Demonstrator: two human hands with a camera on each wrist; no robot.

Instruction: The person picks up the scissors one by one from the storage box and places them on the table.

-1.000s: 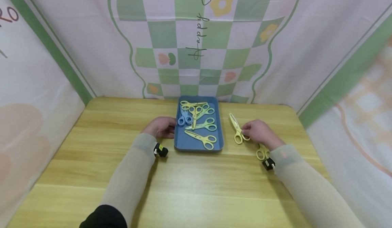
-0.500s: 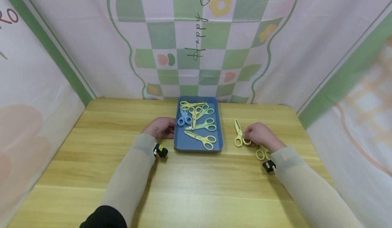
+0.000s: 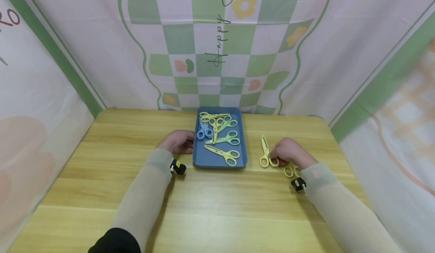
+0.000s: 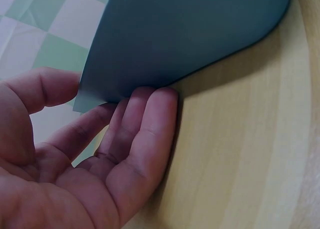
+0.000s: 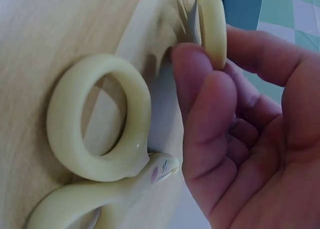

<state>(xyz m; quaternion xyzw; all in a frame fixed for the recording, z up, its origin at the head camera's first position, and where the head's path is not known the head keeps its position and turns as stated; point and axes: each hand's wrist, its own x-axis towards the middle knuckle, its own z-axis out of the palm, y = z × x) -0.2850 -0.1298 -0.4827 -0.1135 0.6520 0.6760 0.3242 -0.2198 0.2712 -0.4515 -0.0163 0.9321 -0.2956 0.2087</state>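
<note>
We have the right hand point(image 3: 289, 150) pinching the yellow scissors point(image 3: 265, 153) by a handle loop, thumb on one side, finger on the other; blades point away from us, toward the back of the table point(image 3: 224, 207). That pair sits right of the blue tray point(image 3: 207, 159), near it, not touching; we can't tell if it lies flat or is slightly lifted at the loop. Second pair of yellow scissors point(image 5: 131, 170) lies on the table just beside the right hand, under the wrist, partly hidden in the head view. Left hand point(image 3: 177, 141) is on the tray's left edge: thumb at the rim, fingers curled against the wall low down, tips partly hidden. In the tray we see blue scissors point(image 3: 205, 129) by the left wall, yellow and green pairs overlapping at the far end, a green pair point(image 3: 228, 138) mid-tray with loops to the right, and a yellow pair point(image 3: 222, 154) nearest us, laid diagonally. Behind it all, a checked cloth point(image 3: 207, 37) with "Happy" lettering hangs past the table's far edge.
</note>
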